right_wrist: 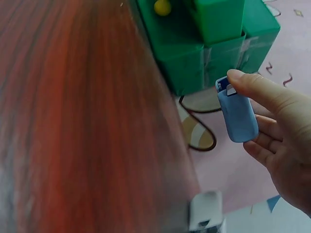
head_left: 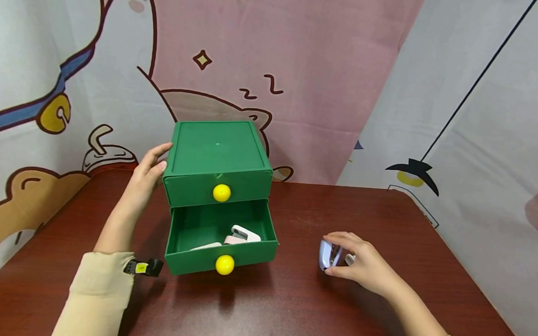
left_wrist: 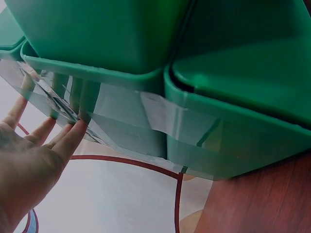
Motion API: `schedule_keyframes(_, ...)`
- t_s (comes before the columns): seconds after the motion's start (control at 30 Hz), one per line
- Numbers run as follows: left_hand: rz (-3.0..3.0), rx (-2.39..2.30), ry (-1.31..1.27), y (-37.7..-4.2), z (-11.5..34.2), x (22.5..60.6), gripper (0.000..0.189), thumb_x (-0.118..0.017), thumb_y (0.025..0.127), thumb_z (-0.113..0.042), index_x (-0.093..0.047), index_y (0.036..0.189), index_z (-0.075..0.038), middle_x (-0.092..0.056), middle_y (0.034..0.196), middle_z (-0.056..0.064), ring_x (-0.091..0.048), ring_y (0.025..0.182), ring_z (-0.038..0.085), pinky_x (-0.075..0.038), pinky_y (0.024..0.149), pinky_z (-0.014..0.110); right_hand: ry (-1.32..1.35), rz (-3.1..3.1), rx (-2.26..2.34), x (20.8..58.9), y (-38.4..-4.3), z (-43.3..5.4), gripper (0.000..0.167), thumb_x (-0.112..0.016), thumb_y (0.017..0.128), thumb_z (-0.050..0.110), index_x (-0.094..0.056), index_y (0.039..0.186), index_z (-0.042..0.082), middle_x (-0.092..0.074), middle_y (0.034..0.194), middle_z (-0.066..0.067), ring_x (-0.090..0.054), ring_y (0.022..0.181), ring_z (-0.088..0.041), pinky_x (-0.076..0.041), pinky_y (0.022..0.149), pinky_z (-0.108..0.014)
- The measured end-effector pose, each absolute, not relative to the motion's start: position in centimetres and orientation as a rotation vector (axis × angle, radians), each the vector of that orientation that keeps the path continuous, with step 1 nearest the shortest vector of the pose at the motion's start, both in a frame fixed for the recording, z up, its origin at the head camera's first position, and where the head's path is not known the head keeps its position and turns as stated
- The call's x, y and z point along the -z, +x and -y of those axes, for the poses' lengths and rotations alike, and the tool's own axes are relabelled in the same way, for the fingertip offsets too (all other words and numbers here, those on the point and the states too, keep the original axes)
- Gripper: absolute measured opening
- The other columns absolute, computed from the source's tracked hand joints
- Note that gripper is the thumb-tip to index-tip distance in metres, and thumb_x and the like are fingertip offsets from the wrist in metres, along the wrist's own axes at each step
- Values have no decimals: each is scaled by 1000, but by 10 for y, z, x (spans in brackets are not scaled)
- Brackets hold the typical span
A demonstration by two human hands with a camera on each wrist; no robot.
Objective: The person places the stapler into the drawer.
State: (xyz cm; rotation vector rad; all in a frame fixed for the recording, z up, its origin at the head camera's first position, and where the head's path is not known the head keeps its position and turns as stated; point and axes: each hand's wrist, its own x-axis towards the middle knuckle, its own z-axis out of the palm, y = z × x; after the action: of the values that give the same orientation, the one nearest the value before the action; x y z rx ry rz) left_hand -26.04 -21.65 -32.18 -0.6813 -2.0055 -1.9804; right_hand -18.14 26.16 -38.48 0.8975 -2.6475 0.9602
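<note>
A green two-drawer box (head_left: 219, 149) has its lower drawer (head_left: 245, 256) pulled out and its upper one pushed in. Inside the lower drawer lie a white stapler (head_left: 248, 233), a pinkish piece (head_left: 235, 240) and another white piece (head_left: 207, 246), partly hidden by the drawer front. My left hand (head_left: 145, 178) rests its fingertips on the box's left side; in the left wrist view the fingers (left_wrist: 73, 138) are extended against it. Over the table to the right, my right hand (head_left: 360, 261) pinches a small light-blue stapler (right_wrist: 239, 114) between thumb and fingers.
A small white object (head_left: 350, 259), probably another stapler, is on the table behind the right hand's fingers, mostly hidden. Yellow ball knobs (head_left: 224, 264) stick out from the drawer fronts. The dark red-brown table (head_left: 288, 313) ends at a cartoon-printed curtain (head_left: 320, 89).
</note>
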Motion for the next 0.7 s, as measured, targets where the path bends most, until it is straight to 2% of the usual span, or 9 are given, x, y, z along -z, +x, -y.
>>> schedule_keyframes(0.3, 1992, 1989, -686, -261, 216, 322, 47, -41, 102, -19, -34, 147, -8, -41, 136, 6, -49, 116, 14, -44, 87, 21, 972, 2552, -1037, 365, -174, -242, 59, -87, 69, 14, -64, 123, 9, -57, 123, 2, -53, 101, -13, -51, 70, -30)
schedule_keyframes(0.47, 1987, 1990, -688, -261, 216, 322, 46, -41, 102, -19, -35, 147, -8, -41, 136, 7, -49, 115, 14, -44, 87, 21, 1042, 2482, -1033, 357, -173, -231, 58, -86, 69, 9, -64, 122, 8, -58, 121, 0, -54, 99, -14, -48, 76, -23)
schedule_keyframes(0.53, 1991, 1989, -687, -261, 216, 322, 47, -41, 102, -19, -34, 147, -8, -40, 136, 7, -48, 117, 14, -44, 88, 21, 1055, 2464, -1020, 354, -173, -226, 58, -86, 69, 9, -64, 123, 9, -59, 120, 1, -55, 99, -14, -47, 79, -22)
schedule_keyframes(0.7, 1998, 1987, -683, -260, 216, 322, 47, -41, 102, -20, -34, 147, -8, -40, 137, 7, -47, 118, 14, -43, 88, 21, 1035, 2459, -1025, 345, -172, -216, 58, -85, 70, 9, -64, 124, 12, -58, 121, 4, -54, 100, -13, -48, 80, -25)
